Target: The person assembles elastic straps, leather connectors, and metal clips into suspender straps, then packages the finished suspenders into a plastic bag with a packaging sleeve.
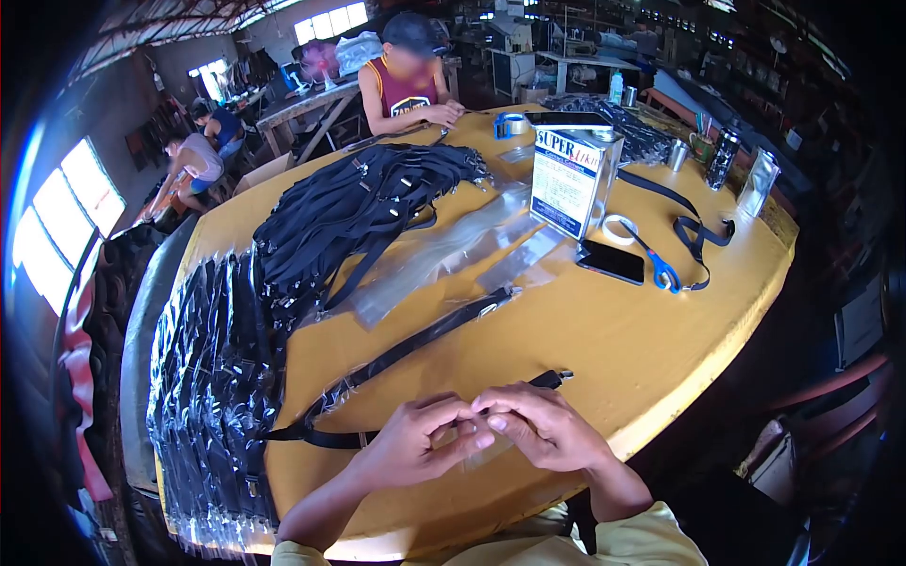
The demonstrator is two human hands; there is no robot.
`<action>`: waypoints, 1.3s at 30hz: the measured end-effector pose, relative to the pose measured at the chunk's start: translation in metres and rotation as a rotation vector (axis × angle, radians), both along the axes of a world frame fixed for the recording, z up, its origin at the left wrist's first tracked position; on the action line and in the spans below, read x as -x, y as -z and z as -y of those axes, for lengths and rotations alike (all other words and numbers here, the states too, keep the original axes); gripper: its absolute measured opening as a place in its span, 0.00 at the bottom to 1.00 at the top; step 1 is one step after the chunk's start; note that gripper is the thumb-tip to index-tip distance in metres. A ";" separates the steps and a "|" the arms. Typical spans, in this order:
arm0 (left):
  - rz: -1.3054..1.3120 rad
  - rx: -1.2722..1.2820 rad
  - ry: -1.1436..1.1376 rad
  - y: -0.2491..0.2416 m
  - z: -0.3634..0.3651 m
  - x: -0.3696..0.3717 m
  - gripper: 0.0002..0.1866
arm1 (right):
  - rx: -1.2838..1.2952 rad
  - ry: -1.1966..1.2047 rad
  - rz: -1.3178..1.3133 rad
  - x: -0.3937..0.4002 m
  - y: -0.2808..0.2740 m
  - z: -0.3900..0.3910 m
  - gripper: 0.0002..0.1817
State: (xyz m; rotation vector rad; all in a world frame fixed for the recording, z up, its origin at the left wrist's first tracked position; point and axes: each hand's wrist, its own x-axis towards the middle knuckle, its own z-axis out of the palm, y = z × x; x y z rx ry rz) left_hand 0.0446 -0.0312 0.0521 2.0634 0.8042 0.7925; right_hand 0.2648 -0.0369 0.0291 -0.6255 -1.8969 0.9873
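Both hands meet at the near edge of the yellow bench (585, 340). The left hand (415, 443) has its grip pinched together on the end of a clear plastic sleeve (477, 451), thumb and fingers pressed close. The right hand (543, 424) comes in from the other side, fingertips closed on that same clear film, the two hands touching at the knuckles. Just behind the right hand, a black strap (415, 344) shows its end and runs away up the bench inside another long clear wrapper, towards the middle. What exactly sits between the fingertips is hard to make out; it looks like thin plastic, possibly with a strap end inside.

To the left, a row of bagged straps (203, 377) lies along the bench edge, glossy and overlapping. Beyond it, a loose heap of black straps (363, 203) with metal fittings. Flat clear bags (444, 250) lie near the centre. Further back stands a white and blue tin can (571, 179), with a black phone (612, 261), blue-handled scissors (661, 269) and a roll of tape (620, 229) just beside it. Across the bench another person in a sleeveless top (406, 90) works with hands on the bench.
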 end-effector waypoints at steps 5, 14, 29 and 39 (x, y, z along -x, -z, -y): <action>0.050 0.104 0.030 0.012 -0.005 -0.004 0.07 | -0.023 0.013 0.024 -0.001 -0.001 -0.002 0.17; 0.089 0.141 -0.003 0.012 -0.004 -0.013 0.08 | 0.139 0.045 -0.125 0.001 0.007 -0.006 0.15; 0.186 0.017 -0.106 0.010 -0.005 0.000 0.04 | -0.053 0.203 -0.344 0.018 0.029 0.002 0.33; 0.293 0.006 -0.229 0.009 0.008 0.012 0.10 | -0.357 0.530 -0.277 0.027 0.026 -0.002 0.21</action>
